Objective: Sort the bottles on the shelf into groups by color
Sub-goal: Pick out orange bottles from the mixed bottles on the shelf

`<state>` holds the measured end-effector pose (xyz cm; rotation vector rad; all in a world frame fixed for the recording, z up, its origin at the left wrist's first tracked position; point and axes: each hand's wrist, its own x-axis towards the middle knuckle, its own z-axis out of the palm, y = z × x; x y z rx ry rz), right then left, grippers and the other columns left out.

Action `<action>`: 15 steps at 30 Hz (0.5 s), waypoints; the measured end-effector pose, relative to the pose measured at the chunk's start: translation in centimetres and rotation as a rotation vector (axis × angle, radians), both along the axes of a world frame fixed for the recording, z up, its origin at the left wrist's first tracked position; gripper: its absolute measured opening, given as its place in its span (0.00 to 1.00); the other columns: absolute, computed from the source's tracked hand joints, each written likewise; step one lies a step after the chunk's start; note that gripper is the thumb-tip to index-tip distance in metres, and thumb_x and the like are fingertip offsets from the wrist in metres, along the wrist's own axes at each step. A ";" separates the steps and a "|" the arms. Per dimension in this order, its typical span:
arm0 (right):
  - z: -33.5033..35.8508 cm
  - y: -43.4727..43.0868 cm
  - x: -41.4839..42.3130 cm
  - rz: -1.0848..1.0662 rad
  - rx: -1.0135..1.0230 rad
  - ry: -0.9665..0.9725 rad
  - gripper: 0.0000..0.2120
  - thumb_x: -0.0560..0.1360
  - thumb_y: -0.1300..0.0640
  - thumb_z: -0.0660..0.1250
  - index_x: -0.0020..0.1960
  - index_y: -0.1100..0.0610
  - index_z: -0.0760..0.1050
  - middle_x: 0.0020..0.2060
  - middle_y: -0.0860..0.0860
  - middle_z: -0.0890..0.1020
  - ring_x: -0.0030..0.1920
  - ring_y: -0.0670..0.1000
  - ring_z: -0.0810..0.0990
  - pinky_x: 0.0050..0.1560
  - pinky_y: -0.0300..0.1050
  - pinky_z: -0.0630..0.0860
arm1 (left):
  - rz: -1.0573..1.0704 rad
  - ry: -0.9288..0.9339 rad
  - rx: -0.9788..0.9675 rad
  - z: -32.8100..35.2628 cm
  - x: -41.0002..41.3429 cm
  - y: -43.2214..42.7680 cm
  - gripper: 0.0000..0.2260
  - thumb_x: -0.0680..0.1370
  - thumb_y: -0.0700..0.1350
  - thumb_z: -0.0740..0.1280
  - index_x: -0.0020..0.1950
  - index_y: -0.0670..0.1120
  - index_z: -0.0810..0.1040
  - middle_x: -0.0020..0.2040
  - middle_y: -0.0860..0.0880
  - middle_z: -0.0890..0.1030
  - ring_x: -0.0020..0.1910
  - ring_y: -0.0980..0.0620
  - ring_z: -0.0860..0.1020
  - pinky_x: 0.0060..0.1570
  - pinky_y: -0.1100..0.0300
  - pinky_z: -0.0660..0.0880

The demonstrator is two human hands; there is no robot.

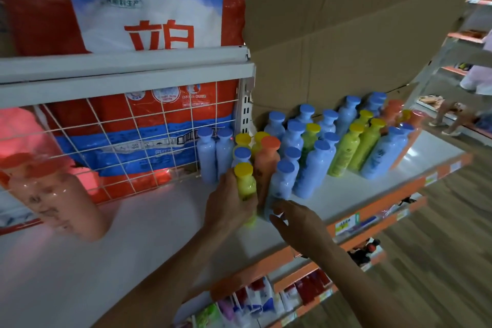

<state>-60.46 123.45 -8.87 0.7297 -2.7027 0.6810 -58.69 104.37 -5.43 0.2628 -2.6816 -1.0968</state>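
Sorting looked barely begun. Most bottles stood jumbled on the white shelf (138,237), with blue, yellow-green and orange ones mixed in a cluster (346,141) right of centre, in front of a cardboard sheet (346,42).

At the centre of the frame the left hand (229,202) had its grip clamped round a yellow bottle (244,181), which was upright at the front of the pack. Just right of it stood an orange bottle (267,165), and hard against that a blue bottle (283,184). The right hand (295,221) held the base of this one between thumb and curled fingers. That grip looked closed on it, though part of the fingers was hidden.

A pair of blue bottles (214,157) stood behind the left hand, by the wire grid (127,136). A lone orange bottle (61,194), blurred, stood at the left of the frame.

The step in hand seemed to be drawing these two out of the mixed front row. The next move would call for lifting each straight up, since the neighbours were packed tight and could topple. The blue one would likely go to the pair, and the yellow one to a spot of its own on the bare shelf at lower left.
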 end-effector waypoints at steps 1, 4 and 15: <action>-0.1 -0.3 -0.1 0.024 -0.014 0.011 0.11 0.73 0.46 0.65 0.51 0.51 0.78 0.42 0.47 0.83 0.40 0.53 0.83 0.37 0.50 0.79 | 0.018 0.000 -0.017 0.0 0.2 -0.4 0.21 0.73 0.56 0.69 0.60 0.50 0.67 0.56 0.46 0.76 0.52 0.39 0.79 0.50 0.47 0.76; -0.6 -1.6 -0.4 0.091 -0.035 0.027 0.13 0.72 0.46 0.65 0.51 0.51 0.78 0.41 0.47 0.83 0.39 0.54 0.83 0.35 0.50 0.80 | 0.074 0.050 -0.084 0.2 1.1 -1.9 0.20 0.73 0.55 0.68 0.60 0.51 0.67 0.53 0.47 0.75 0.50 0.39 0.79 0.47 0.47 0.76; -1.2 -6.5 -1.6 0.163 -0.055 0.015 0.16 0.72 0.50 0.70 0.58 0.52 0.78 0.46 0.50 0.84 0.41 0.53 0.84 0.41 0.50 0.82 | 0.270 0.101 -0.047 0.0 -0.3 -10.3 0.20 0.72 0.51 0.70 0.60 0.48 0.68 0.53 0.47 0.75 0.50 0.42 0.77 0.43 0.52 0.73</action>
